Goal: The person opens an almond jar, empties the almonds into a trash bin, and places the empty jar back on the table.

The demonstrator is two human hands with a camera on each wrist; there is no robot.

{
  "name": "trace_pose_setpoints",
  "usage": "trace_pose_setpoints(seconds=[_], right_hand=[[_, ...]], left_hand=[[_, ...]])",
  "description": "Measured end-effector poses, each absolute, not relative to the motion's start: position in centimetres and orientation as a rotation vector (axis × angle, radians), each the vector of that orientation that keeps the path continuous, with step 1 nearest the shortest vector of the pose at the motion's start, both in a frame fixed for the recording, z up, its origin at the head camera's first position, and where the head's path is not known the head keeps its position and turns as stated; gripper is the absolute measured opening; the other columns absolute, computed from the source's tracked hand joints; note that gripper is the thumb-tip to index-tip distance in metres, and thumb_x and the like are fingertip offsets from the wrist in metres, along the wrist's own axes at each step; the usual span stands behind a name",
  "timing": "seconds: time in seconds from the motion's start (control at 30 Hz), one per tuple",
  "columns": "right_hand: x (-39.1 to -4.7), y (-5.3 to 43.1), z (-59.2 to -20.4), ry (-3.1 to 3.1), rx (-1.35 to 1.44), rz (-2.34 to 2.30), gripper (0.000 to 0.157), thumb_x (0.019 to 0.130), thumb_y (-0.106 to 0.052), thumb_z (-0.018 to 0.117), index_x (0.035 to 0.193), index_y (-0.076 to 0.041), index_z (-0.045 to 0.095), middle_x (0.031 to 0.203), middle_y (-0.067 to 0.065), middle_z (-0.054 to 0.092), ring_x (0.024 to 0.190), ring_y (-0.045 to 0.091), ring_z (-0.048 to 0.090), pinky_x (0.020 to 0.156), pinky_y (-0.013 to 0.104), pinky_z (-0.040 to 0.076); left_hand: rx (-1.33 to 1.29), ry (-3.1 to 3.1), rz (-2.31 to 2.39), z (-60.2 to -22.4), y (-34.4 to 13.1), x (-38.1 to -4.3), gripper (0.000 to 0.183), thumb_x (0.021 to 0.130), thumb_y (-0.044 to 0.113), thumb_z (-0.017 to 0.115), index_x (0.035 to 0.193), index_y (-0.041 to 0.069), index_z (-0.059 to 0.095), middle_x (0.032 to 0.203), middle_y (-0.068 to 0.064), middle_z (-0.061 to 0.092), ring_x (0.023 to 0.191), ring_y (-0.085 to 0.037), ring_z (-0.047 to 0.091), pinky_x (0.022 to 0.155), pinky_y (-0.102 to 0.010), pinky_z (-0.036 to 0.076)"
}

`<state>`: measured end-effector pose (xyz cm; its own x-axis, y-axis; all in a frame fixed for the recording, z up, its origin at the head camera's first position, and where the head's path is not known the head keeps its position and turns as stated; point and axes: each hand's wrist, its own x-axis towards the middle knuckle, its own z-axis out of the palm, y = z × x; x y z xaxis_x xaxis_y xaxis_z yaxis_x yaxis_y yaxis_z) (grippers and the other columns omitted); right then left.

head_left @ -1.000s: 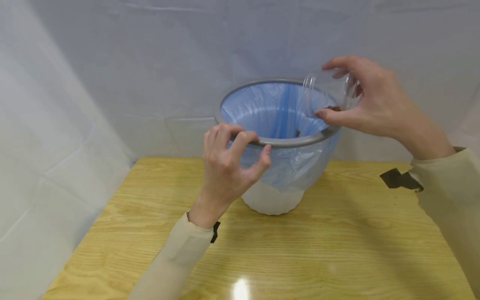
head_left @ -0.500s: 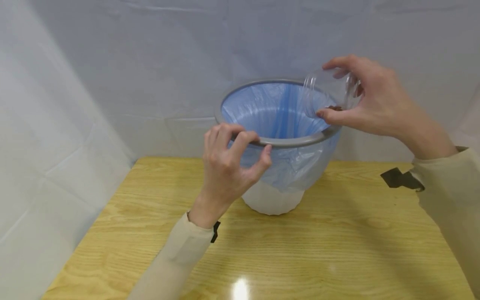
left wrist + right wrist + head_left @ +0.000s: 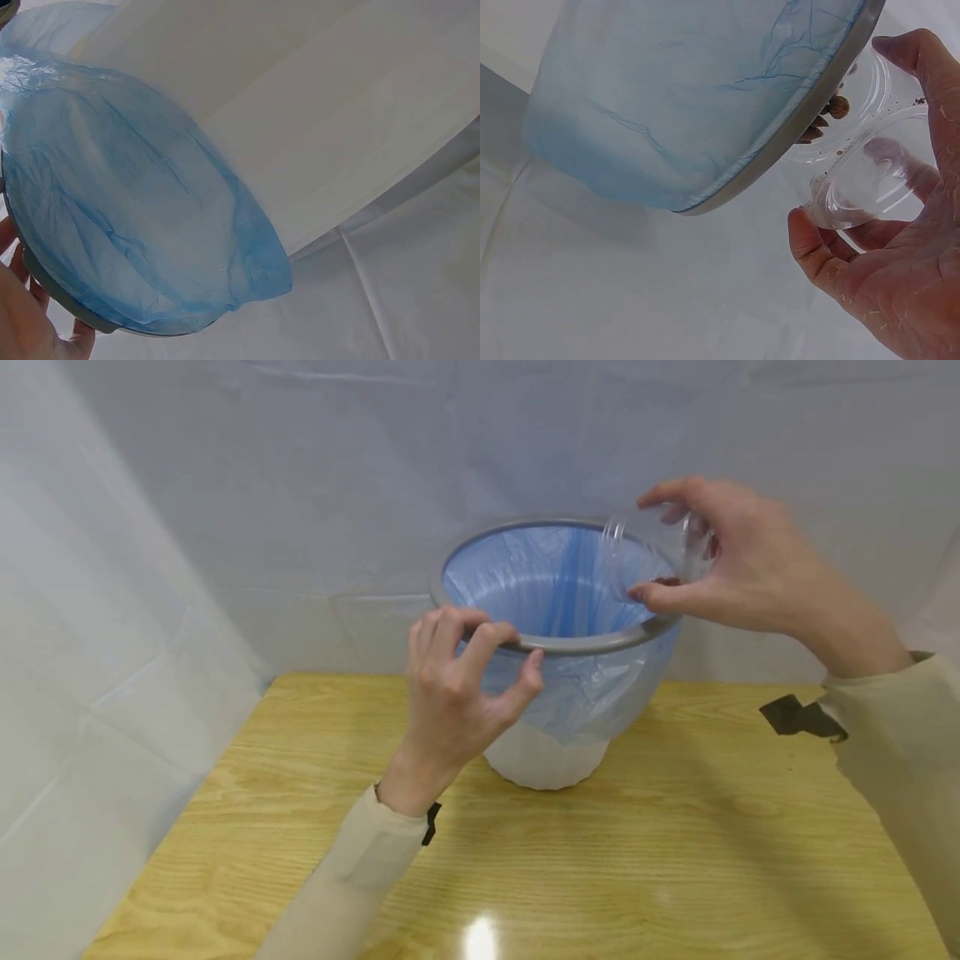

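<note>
A white trash can (image 3: 547,760) lined with a translucent blue bag (image 3: 585,693) stands upright on the table, a grey ring (image 3: 592,646) round its mouth. My left hand (image 3: 457,681) holds the ring at the near left, fingers curled over it and thumb outside. My right hand (image 3: 757,560) grips a clear plastic jar (image 3: 648,547) between thumb and fingers. The jar lies tipped on its side, its mouth over the can's right edge. Small brown bits lie in the jar; the right wrist view shows brown pieces (image 3: 839,107) near its mouth. The can's bottom is hidden.
The light wooden table (image 3: 675,860) carries the trash can near its back edge. White sheeting (image 3: 262,510) hangs behind it and to the left. Light glares off the table's front.
The jar in my right hand has dipped slightly down and left. A dark bit seen inside the can a second ago has gone from sight. My left hand stays put.
</note>
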<state>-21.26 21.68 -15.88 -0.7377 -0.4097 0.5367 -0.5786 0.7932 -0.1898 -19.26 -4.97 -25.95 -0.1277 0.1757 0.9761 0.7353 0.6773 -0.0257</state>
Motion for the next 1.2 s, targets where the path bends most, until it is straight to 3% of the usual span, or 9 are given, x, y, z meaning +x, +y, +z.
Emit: trace_pose_setpoints(seconds=[0.83, 1.2], right_hand=[[-21.6, 21.5, -15.4, -2.47, 0.773, 0.458, 0.073, 0.067, -0.033, 0.081, 0.132, -0.02, 0.051, 0.111, 0.01, 0.06, 0.083, 0.016, 0.047, 0.068, 0.027, 0.034], [-21.7, 21.3, -14.7, -2.523, 0.793, 0.447, 0.074, 0.067, -0.036, 0.081, 0.132, -0.019, 0.051, 0.113, 0.013, 0.06, 0.091, 0.027, 0.053, 0.072, 0.035, 0.037]], left_hand=[[-0.749, -1.661, -0.576, -26.0, -4.9, -19.3, 0.02, 0.081, 0.029, 0.064, 0.084, 0.009, 0.061, 0.086, -0.009, 0.054, 0.079, -0.026, 0.049, 0.074, -0.042, 0.039], [-0.746, -1.659, -0.576, -26.1, -5.0, -19.5, 0.02, 0.08, 0.029, 0.064, 0.084, 0.009, 0.061, 0.086, -0.009, 0.054, 0.079, -0.026, 0.049, 0.075, -0.043, 0.039]])
